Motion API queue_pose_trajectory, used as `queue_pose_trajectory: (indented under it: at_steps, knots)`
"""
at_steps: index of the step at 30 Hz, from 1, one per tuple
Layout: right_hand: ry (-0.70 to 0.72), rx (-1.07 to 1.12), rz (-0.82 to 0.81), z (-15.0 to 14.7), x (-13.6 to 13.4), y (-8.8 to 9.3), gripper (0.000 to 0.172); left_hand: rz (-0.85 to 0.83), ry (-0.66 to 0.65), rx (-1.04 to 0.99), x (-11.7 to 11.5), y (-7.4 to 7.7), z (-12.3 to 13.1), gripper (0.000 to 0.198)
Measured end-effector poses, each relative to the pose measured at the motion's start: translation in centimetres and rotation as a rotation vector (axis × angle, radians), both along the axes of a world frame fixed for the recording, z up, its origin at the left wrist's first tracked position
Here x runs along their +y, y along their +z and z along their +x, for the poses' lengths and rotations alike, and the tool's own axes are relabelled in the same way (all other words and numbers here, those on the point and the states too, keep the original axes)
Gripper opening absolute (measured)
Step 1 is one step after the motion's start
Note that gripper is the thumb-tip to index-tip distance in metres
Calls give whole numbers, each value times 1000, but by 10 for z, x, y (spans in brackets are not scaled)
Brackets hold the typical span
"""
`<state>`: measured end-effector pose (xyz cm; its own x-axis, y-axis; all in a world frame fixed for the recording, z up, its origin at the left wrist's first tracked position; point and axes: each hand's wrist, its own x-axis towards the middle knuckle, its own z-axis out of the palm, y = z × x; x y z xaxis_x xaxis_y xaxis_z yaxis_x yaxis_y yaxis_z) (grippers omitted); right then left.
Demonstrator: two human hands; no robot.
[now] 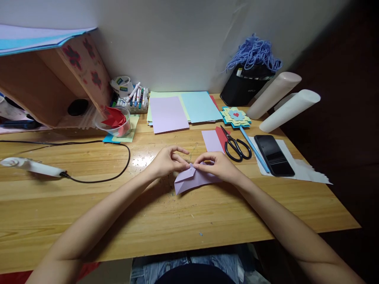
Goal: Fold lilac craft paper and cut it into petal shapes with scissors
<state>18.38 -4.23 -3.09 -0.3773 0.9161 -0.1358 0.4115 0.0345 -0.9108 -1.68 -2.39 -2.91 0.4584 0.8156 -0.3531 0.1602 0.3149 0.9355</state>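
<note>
A folded lilac paper piece [189, 180] lies on the wooden table [89, 213] in front of me. My left hand [167, 161] pinches its upper left edge with the fingertips. My right hand [217, 165] is closed over its upper right part, fingers pressing the fold. The two hands meet at the paper's top point. Part of the paper is hidden under my right hand.
Black scissors [236, 146], a blue pencil [254, 150] and a phone [274, 154] lie to the right. Coloured paper sheets [182, 110], markers [134, 98], tape [121, 83], a clear bowl with red paper [115, 120], a glue gun with cord [32, 167] and rolls [281, 102] stand around.
</note>
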Motion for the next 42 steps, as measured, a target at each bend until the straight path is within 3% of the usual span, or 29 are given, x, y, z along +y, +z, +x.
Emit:
queue_pose_trajectory:
  at_steps: [6,11,19,25,30,36,42]
  knots:
    - [63,-36,23,-1,-5,9,20,32,-22,35,-2,0,3,37]
    - [30,7,41,-6,-7,5,17,118,-42,62,-7,4,5,36]
    - [17,10,99,-7,-6,3,17,-30,-156,15,0,-6,-1,43]
    - [3,25,106,-7,-7,1,18,-10,-92,30,-3,-5,2,43]
    - [-15,29,81,-6,-5,2,21,130,-9,59,-10,1,6,37]
    - [51,50,-30,0,0,4,22,262,-43,72,-9,1,3,34]
    - [25,47,-36,0,1,0,22,187,-82,54,-6,1,3,38]
